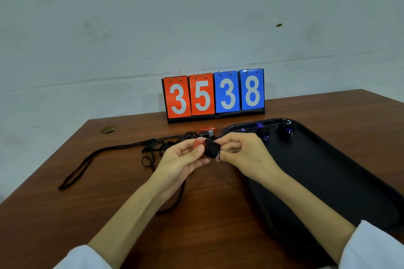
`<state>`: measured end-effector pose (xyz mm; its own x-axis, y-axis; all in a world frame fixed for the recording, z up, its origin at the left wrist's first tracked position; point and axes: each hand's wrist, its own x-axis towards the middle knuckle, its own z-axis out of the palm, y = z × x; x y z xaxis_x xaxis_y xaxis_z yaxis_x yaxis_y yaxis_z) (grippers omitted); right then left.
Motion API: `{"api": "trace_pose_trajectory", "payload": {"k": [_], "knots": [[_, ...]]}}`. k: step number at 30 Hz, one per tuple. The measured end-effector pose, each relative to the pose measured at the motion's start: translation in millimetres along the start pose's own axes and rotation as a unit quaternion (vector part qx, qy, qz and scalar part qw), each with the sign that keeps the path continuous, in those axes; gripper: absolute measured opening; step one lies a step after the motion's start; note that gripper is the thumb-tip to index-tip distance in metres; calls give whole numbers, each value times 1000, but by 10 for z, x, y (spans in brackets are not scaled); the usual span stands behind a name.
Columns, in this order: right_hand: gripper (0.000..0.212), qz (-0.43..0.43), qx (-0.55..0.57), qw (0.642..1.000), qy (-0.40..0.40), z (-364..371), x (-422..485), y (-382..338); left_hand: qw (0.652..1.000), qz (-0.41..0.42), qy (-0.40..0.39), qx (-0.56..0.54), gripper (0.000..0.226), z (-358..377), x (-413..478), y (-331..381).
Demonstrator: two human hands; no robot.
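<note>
My left hand (183, 160) holds a small red block-shaped item (198, 143) with a black cord wound round its end (211, 149). My right hand (238, 152) pinches the wound black cord from the right, fingers curled. Both hands are raised a little above the brown table (109, 181), near its middle. A loose length of the cord hangs below my left hand and loops over the table (175, 201).
More black lanyard cords (102, 153) lie tangled to the left, with red and grey items (206, 132) behind my hands. A black tray (328, 172) at the right holds several purple-and-black pieces at its far end. A flip scoreboard (215, 95) reading 3538 stands by the wall.
</note>
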<state>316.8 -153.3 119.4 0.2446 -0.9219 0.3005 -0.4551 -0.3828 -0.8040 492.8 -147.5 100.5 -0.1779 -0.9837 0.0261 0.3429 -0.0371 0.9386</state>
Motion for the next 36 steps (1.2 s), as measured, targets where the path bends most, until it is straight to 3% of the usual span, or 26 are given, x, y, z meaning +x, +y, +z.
{"api": "trace_pose_trajectory", "payload": {"k": [4,10,15,19,23,26,29,33,36], "knots": [[24,2,-18,1000,-15,-4,-4,-20,999,-22,12,-31,42,-33,23,-22],[26,42,23,990,-135,-146,30,-47,996,-72,-6,-51,45,-32,25,-31],[20,62,14,990,-129,-146,-33,-44,994,-97,-43,-25,23,-19,-12,-69],[16,89,-27,987,-129,-186,-88,-8,992,-103,-69,4,22,4,-24,-141],[19,132,45,983,-119,-291,-178,1,991,-85,-107,12,27,87,-5,-175],[23,135,33,985,-102,-457,-211,-6,986,-70,-137,67,28,241,68,-128],[34,114,-54,990,-70,-698,-240,26,972,-54,-163,159,19,540,212,-58],[15,89,-110,990,-8,-1058,-290,143,936,15,-156,316,13,1004,443,-39],[15,126,-100,987,21,-1174,-247,369,897,56,-107,424,13,1203,560,-178]]}}
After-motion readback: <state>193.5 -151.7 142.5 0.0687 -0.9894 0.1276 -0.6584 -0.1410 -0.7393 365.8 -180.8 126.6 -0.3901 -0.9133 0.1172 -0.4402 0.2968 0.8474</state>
